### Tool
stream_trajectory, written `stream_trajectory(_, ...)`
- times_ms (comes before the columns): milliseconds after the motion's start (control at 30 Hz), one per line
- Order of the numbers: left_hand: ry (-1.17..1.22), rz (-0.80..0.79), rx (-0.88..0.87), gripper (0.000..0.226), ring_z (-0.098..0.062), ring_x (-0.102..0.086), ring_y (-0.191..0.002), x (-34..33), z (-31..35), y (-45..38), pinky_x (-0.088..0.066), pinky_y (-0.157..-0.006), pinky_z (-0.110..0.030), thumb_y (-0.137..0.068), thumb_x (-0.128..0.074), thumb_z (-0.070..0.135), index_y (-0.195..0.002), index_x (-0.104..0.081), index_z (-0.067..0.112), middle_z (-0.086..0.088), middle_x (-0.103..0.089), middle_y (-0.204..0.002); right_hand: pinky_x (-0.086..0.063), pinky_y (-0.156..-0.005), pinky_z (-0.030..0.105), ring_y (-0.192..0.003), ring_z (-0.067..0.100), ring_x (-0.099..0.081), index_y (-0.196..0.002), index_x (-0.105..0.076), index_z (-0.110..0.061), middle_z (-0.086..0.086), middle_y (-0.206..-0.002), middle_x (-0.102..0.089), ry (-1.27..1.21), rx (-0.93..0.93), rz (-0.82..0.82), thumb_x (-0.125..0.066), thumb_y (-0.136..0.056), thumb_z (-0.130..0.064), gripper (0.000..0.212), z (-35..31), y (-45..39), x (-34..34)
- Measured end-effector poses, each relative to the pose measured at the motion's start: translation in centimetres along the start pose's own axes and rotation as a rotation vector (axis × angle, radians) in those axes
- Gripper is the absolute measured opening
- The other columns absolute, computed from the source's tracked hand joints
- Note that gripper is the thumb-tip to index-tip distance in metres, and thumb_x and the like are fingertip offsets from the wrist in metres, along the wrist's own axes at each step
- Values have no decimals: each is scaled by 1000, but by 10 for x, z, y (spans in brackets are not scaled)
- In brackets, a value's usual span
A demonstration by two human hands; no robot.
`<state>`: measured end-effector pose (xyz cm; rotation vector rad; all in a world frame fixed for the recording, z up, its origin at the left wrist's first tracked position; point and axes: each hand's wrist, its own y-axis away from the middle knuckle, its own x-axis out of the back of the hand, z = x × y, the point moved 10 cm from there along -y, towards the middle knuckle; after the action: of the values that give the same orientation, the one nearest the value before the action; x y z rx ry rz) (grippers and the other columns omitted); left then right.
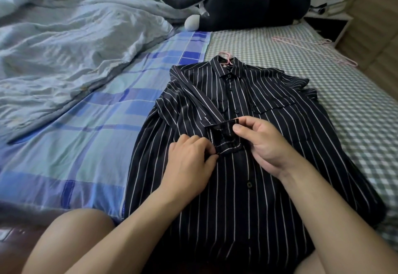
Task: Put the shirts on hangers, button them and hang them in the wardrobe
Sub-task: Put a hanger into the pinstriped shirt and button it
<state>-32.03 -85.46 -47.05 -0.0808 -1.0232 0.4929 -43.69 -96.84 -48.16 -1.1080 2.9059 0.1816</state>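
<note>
A black shirt with thin white stripes (265, 187) lies flat on the bed, collar away from me. A pink hanger (226, 58) sits inside it, its hook sticking out past the collar. The upper buttons along the front are fastened. One sleeve is folded across the chest, and its cuff (226, 138) lies at the middle of the shirt. My left hand (189, 161) pinches the near left corner of that cuff. My right hand (260, 142) pinches the cuff's far right edge between thumb and forefinger.
Spare pink hangers (318, 52) lie on the green checked sheet (355, 110) at the back right. A rumpled pale duvet (64, 47) covers the left of the bed, beside a blue plaid sheet (86, 144). A black plush cat (237, 4) lies at the headboard end. A white bedside cabinet (327, 24) stands far right.
</note>
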Motion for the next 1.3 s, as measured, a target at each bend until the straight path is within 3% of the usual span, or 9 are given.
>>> stream_trajectory(100,93,20,9,10,-6,-48,-86,8,-2,-2,-38,-90,-35,-91,-71,29,-87,-61,31,20,-57,-78,-55,-94,35,-93,19,-69,-101,-72,-8,9,-97,-74,134,90,11,-64,-96,-7,9,-13,2,-2)
stream_trajectory(233,168,69,48,13,-5,-50,-84,16,-2,-2,-45,-86,-39,-87,-73,25,-87,-63,32,18,-62,-79,-49,-73,16,-74,2,-62,-89,-72,-19,-6,-80,-69,616,297,50,-72,-89,-6,13,-29,12,-25)
stream_trajectory(533,242,121,123,12,-5,-58,-89,17,-5,5,-50,-88,-45,-93,-68,18,-87,-67,29,19,-64,-84,-48,-81,16,-90,3,-62,-90,-74,-24,-15,-88,-64,851,411,20,-75,-87,-9,15,-36,19,-41)
stream_trajectory(633,361,66,188,20,0,-63,-85,13,-8,4,-51,-83,-28,-95,-66,18,-83,-65,34,19,-68,-82,-50,-83,25,-92,5,-60,-92,-70,-22,-15,-89,-64,915,463,48,-78,-83,-9,18,-35,22,-45)
stream_trajectory(733,485,49,250,20,6,-64,-89,15,-11,5,-48,-76,-11,-98,-64,17,-92,-69,35,20,-70,-88,-51,-80,24,-88,3,-62,-94,-68,-23,-15,-88,-65,870,442,90,-79,-83,-13,19,-34,21,-44)
stream_trajectory(933,354,81,80,30,2,-50,-114,25,3,9,-44,-104,-39,-97,-62,22,-122,-71,34,26,-62,-110,-50,-71,15,-76,5,-64,-88,-69,-21,-9,-79,-69,608,270,159,-78,-85,-11,15,-26,14,-32)
stream_trajectory(1033,279,141,59,39,-3,-41,-116,28,5,19,-42,-104,-36,-93,-60,23,-130,-67,32,21,-54,-116,-52,-68,19,-72,14,-63,-86,-68,-17,-1,-78,-69,509,211,162,-78,-85,-9,12,-21,10,-33)
stream_trajectory(1167,382,324,135,21,-7,-55,-96,52,15,38,-45,-83,-17,-93,-67,13,-107,-73,28,12,-60,-96,-49,-66,18,-67,5,-55,-85,-67,-10,-2,-73,-62,365,172,182,-76,-85,-3,11,-20,7,-32)
stream_trajectory(1300,1103,29,645,14,-13,-53,-52,-9,-7,52,-42,-45,-25,-100,-63,19,-93,-75,16,-1,-62,-70,-55,-77,26,-76,10,-63,-88,-69,-11,1,-79,-67,163,116,209,-77,-85,-4,11,-16,11,-30)
